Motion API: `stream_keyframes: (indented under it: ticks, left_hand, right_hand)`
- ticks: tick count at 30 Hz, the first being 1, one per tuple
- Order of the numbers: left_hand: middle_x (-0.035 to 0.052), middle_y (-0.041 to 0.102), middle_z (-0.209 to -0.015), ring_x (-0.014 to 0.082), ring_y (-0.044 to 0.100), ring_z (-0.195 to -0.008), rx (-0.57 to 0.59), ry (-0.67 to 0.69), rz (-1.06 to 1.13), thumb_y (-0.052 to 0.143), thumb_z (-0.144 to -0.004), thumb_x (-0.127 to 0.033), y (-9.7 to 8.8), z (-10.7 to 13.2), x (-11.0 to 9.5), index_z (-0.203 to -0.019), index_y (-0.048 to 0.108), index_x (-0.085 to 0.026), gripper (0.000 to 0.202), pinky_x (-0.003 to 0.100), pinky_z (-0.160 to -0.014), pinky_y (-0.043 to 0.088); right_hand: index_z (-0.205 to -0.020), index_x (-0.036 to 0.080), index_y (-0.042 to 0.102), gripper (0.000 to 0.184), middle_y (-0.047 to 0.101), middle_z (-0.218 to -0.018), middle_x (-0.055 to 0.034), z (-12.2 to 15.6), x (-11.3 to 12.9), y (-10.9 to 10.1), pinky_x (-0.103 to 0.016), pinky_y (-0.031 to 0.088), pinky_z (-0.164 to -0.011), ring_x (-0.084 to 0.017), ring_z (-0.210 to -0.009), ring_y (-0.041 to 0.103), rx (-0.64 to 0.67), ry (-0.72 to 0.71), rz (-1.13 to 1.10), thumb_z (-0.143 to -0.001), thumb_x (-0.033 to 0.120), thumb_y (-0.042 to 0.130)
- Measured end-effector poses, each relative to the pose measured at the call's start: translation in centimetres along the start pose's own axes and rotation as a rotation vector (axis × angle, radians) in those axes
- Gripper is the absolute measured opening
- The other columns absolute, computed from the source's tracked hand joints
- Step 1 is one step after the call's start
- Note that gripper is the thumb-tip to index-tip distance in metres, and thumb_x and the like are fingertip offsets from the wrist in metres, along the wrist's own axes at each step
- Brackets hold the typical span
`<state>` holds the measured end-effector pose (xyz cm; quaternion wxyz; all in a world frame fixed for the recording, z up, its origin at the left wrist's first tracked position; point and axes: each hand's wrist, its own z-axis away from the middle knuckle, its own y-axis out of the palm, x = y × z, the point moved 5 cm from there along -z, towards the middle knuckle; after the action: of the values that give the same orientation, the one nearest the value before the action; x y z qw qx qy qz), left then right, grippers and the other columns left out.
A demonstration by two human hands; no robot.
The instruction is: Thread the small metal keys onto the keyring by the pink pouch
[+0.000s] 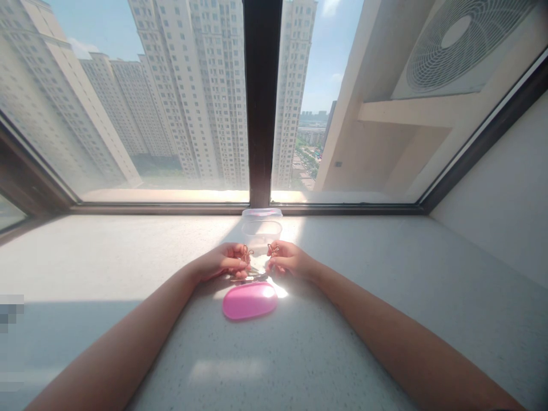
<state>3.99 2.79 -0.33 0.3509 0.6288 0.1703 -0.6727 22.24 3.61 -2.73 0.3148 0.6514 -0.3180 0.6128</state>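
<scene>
My left hand [223, 261] pinches a small copper-coloured bow-shaped piece [247, 253] between thumb and fingers. A similar looped copper piece [274, 249] is held in the fingertips of my right hand [294, 260], a short gap to the right. Below and between the hands lie several small metallic pieces [253, 277], too small and glare-lit to name. Just in front of them a pink oval lid [249, 301] rests flat on the pale sill. Directly behind the hands stands a clear plastic container [262, 228], its lower part partly hidden in glare.
The speckled white sill [257, 365] runs up to a large window with a dark central frame post [262, 114]. A white wall [500, 177] bounds the right side. Outside are tall buildings and an air-conditioner fan unit [458, 45].
</scene>
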Motion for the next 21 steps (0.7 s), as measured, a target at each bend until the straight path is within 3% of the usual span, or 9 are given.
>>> stream_keyframes:
  ticks: [21]
  left_hand:
    - [0.0082,0.065,-0.083,0.0135,0.061,-0.062,-0.012,-0.008,-0.019,0.074,-0.075,-0.016,-0.07,0.11,-0.10,-0.085,0.060,-0.012,0.018,0.027,-0.059,0.045]
  right_hand:
    - [-0.092,0.018,0.049,0.023,0.070,-0.067,-0.0006,-0.10,-0.05,-0.11,-0.019,0.039,-0.042,-0.010,-0.044,0.057,-0.003,0.014,-0.006,-0.072,0.016,0.061]
